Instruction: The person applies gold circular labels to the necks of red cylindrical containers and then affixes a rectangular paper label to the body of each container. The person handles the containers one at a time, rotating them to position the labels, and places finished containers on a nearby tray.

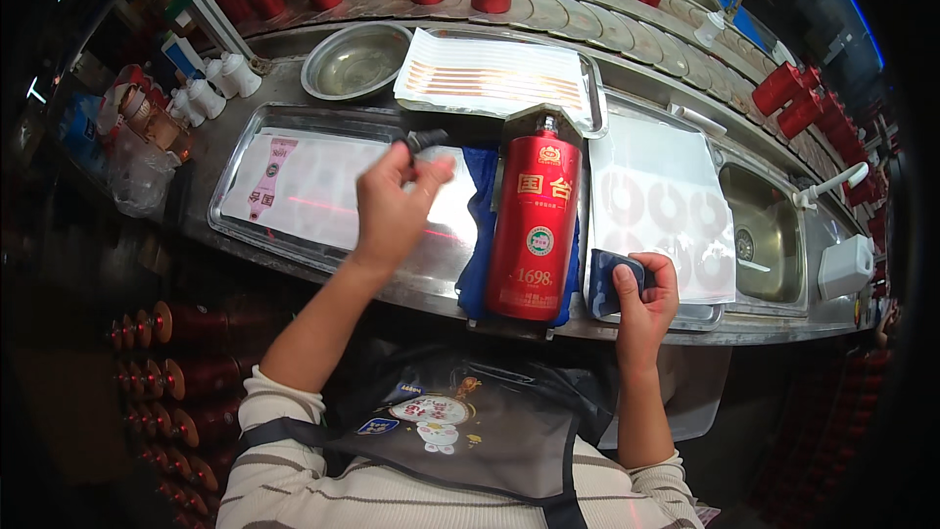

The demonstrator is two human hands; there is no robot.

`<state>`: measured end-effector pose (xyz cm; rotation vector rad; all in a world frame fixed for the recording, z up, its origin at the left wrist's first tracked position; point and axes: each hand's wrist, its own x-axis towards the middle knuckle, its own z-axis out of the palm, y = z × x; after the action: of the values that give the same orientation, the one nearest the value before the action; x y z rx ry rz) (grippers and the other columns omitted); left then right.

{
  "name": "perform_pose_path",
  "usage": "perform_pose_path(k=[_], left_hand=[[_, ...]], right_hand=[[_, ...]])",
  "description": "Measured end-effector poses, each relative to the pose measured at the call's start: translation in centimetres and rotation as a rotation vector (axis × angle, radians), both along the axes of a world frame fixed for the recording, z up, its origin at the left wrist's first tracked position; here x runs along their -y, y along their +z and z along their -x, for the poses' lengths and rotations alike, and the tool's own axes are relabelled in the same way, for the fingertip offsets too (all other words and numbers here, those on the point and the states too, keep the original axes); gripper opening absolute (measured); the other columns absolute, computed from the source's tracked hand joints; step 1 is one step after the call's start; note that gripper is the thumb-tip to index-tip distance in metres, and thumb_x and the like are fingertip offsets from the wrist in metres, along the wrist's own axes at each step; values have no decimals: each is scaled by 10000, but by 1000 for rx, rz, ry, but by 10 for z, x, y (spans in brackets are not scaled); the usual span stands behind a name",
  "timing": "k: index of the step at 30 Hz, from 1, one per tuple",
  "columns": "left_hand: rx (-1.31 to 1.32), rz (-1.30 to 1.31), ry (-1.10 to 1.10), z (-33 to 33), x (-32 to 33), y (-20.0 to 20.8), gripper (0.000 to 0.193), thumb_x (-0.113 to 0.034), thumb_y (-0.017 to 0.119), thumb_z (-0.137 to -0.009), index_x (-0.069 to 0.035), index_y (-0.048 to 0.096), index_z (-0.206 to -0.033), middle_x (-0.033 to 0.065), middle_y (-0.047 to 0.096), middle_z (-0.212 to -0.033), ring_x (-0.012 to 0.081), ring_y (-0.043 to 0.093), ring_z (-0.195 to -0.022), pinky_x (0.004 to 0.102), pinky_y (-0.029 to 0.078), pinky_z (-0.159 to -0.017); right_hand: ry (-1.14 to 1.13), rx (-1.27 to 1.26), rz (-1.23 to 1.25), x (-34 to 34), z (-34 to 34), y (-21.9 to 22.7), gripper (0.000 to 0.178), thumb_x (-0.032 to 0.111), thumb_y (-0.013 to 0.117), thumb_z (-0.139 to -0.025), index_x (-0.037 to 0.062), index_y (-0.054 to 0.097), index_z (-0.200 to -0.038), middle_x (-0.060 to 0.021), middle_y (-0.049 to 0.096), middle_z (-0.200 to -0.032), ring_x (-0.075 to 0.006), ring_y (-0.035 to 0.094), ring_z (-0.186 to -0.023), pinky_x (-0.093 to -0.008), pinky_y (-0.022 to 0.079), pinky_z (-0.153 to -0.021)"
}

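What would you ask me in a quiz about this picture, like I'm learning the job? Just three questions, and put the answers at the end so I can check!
1. Which hand holds the flat, dark blue thing?
2. True or false: the sink is to the right of the near bottle.
3. Pick one. The cloth showing beside the near bottle is:
A) green
B) blue
C) yellow

Key:
1. The right hand.
2. True.
3. B.
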<state>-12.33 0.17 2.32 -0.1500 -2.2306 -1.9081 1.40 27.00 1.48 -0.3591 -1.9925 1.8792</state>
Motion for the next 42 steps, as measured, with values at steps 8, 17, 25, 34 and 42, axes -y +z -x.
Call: perform_pose_path(k=[8,17,25,34,42], left_hand=[[119,645,305,172,48,-33,623,-304,864,-706,31,565,-1138,161,711,-981,313,695,-897,425,540,-806],[116,775,191,176,63,-27,544,-242,801,-741,46,596,-1155,187,737,-949,364,708,-933,441,551,-836],[64,951,276,170,43,-7,649,-293,822,-738,58,603,-1238,235,708,-1072,388,681,-1032,437,538,-903],[118,805,250,195,81,-29,583,-163,774,-709,13,633,-1247,246,696,-1141,395,668,-1081,431,538,-941],[-260,660,-154,129,-18,74,314,-112,769,-785,6,482,-832,138,664,-736,199,635,-678,369,497,-657]], right_hand=[[110,69,314,0,16,-4,221,71,615,-979,-16,620,-1182,-49,665,-1026,-83,602,-925,-230,484,-830],[18,77,361,-19,20,-5,176,70,571,-1000,-27,596,-1145,-66,686,-1002,-100,660,-873,-243,545,-795],[116,-10,360,-19,42,19,170,67,597,-983,-19,621,-1129,-54,686,-985,-78,619,-857,-230,502,-799],[104,41,378,-22,32,5,154,59,578,-985,-10,623,-1114,-47,688,-977,-86,653,-861,-235,538,-776],[198,126,67,-39,74,40,137,147,651,-930,21,683,-973,4,597,-765,-54,526,-707,-212,406,-641]])
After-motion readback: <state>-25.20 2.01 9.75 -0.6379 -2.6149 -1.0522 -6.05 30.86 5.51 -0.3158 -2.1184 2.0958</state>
